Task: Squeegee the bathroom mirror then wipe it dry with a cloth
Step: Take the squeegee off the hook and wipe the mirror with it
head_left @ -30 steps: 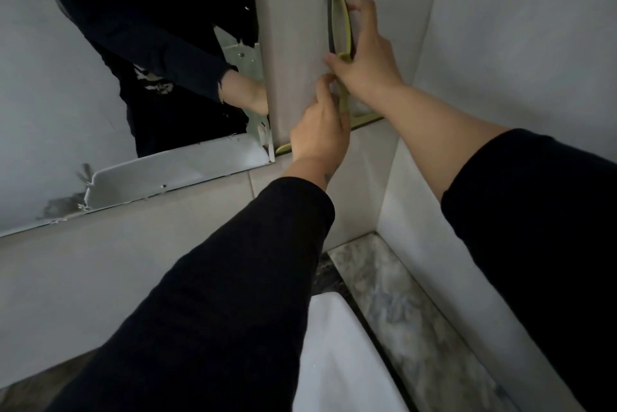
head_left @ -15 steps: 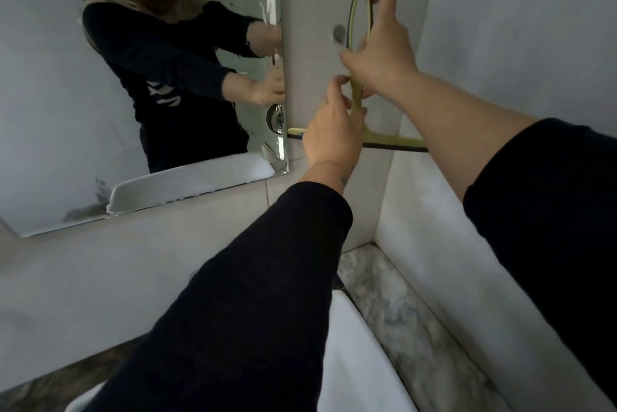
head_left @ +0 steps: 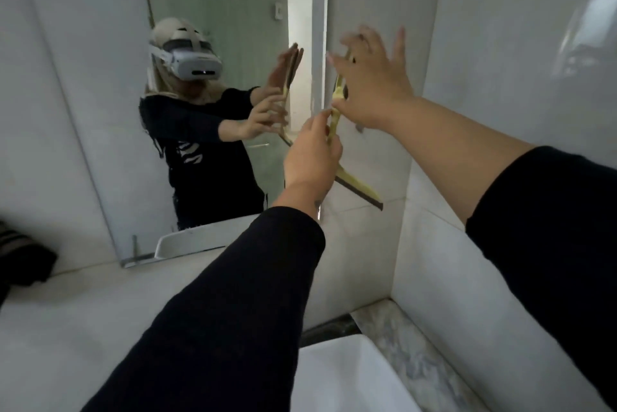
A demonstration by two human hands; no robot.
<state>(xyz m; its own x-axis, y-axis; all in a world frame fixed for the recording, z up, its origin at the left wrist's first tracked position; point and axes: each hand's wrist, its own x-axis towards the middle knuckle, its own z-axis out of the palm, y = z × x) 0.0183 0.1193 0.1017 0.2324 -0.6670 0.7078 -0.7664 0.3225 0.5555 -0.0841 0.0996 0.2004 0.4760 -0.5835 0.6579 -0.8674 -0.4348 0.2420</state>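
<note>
The wall mirror fills the left and middle of the head view, and its right edge runs down near the centre. A yellow-green squeegee with a dark rubber blade is held up just right of that edge, its blade slanting down to the right. My left hand grips the squeegee's handle. My right hand is above it with fingers spread apart, its palm against the upper loop of the handle. No cloth that I can identify shows.
A white basin sits below, beside a marbled counter. White tiled walls meet in a corner on the right. A dark folded item lies at the far left. The mirror reflects a person in a headset.
The squeegee has come off the wall hook and tilted, blade now slanting down-right. My right hand has opened its fingers. My view has swung left, showing more mirror.
</note>
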